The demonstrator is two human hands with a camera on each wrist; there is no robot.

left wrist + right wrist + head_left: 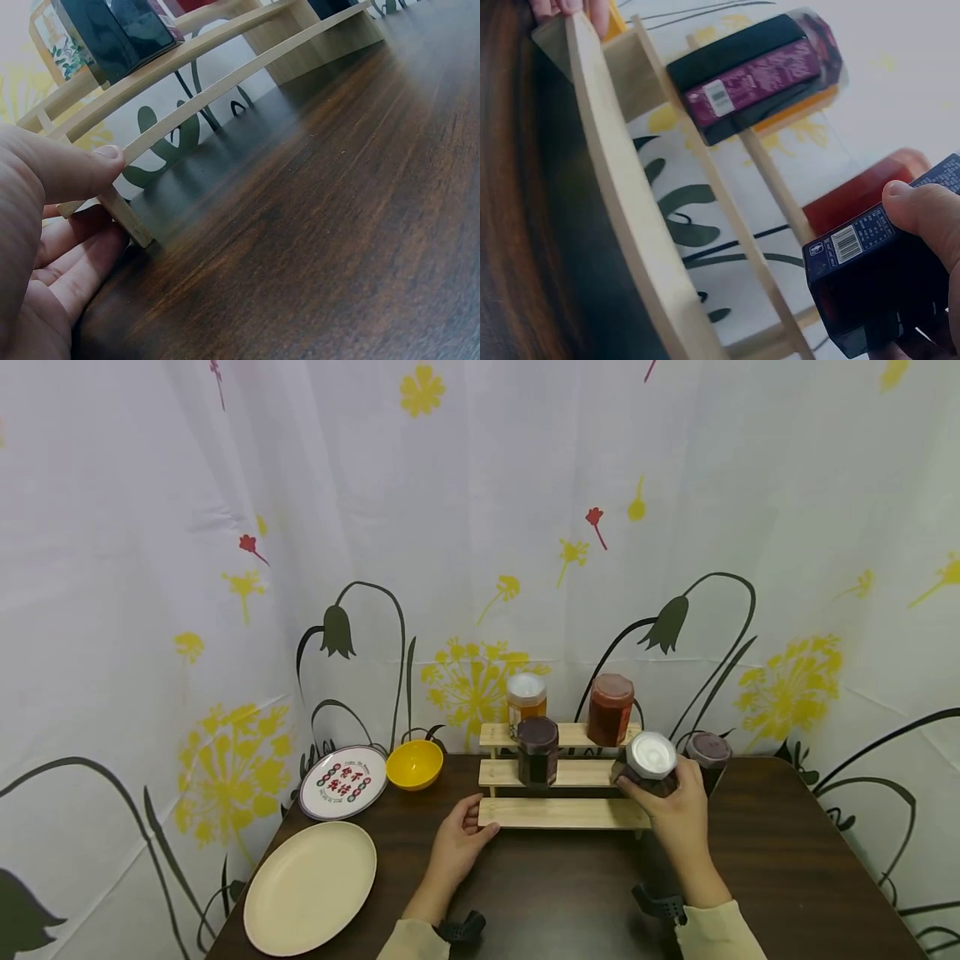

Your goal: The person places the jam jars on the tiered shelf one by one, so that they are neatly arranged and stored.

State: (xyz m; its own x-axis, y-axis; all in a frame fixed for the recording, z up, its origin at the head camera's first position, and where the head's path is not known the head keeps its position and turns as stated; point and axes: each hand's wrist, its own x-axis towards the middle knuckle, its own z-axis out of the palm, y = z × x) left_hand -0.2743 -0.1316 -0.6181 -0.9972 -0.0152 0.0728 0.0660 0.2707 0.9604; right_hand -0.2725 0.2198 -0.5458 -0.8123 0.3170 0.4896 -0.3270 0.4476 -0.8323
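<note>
A three-tier wooden rack stands on the table. My left hand grips the left end of its lowest step, thumb on the front edge and fingers behind, as the left wrist view shows. My right hand holds a dark jar with a white lid at the right end of the middle step; in the right wrist view this dark jar is tilted in that view. A dark purple-labelled jar sits on the middle step. On the top step are an amber jar with a white lid and a red jar.
Another dark jar stands right of the rack, partly behind my right hand. To the left are a yellow bowl, a white plate with red characters and a cream oval plate. A flowered curtain hangs behind the table.
</note>
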